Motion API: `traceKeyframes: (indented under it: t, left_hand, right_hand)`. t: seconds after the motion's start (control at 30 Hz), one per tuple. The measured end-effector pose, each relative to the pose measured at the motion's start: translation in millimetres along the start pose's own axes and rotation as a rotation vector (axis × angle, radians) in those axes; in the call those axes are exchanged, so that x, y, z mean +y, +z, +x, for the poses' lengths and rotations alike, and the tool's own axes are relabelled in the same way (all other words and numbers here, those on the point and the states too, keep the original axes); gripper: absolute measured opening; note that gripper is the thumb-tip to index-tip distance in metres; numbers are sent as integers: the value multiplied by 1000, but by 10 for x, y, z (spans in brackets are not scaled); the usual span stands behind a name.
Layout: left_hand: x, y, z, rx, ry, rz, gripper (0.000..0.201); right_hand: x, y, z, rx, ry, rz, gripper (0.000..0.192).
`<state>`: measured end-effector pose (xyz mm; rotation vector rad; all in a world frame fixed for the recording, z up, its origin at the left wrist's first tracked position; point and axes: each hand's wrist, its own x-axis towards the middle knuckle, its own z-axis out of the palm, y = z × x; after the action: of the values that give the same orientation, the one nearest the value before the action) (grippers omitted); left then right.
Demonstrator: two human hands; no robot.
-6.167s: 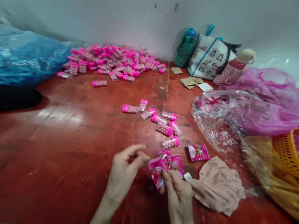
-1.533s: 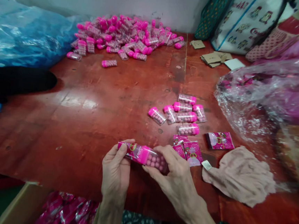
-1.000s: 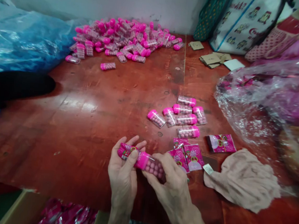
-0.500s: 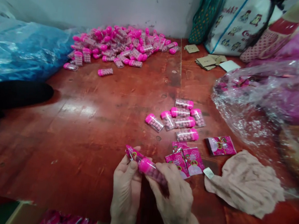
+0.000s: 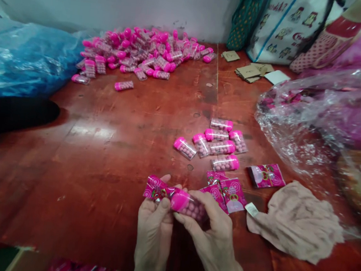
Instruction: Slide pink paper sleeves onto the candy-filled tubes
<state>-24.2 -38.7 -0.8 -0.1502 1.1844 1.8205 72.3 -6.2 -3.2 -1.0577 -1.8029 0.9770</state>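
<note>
Looking light, rigid and slick, a pink-capped candy tube [image 5: 189, 206] was pinched in the right hand [image 5: 212, 235] while a limp printed sleeve [image 5: 156, 190] was gripped by the left hand [image 5: 154, 228].

Landmark: small bunch of candy tubes [image 5: 215, 142] mid-table. Big tube pile [image 5: 140, 56] far behind-left by wall. Flat wrappers [image 5: 226, 192] just in front, cloth [image 5: 299, 222] front-right. Plastic bag [image 5: 311, 117] right. Tote bags [image 5: 281, 26] behind-right. Hands front, left hand [image 5: 153, 230] beside right hand [image 5: 212, 235].

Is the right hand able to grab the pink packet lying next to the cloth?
Probably yes. The pink packet lies bare on the table with nothing over it, but the right hand currently grips a candy tube.
</note>
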Motion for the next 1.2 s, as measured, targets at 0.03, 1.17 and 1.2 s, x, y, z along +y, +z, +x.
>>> traceKeyframes:
  t: [0.03, 1.17, 1.2]
  left_hand:
    - [0, -2, 7, -8, 3, -2, 44]
    - [-61, 45, -39, -53, 31, 68, 40]
    - [-60, 47, -35, -47, 25, 65, 39]
  right_hand:
    - [2, -5, -1, -7, 3, 2, 32]
    - [-83, -21, 35, -186, 654, 657, 25]
    - [-82, -14, 25, -192, 620, 600, 23]
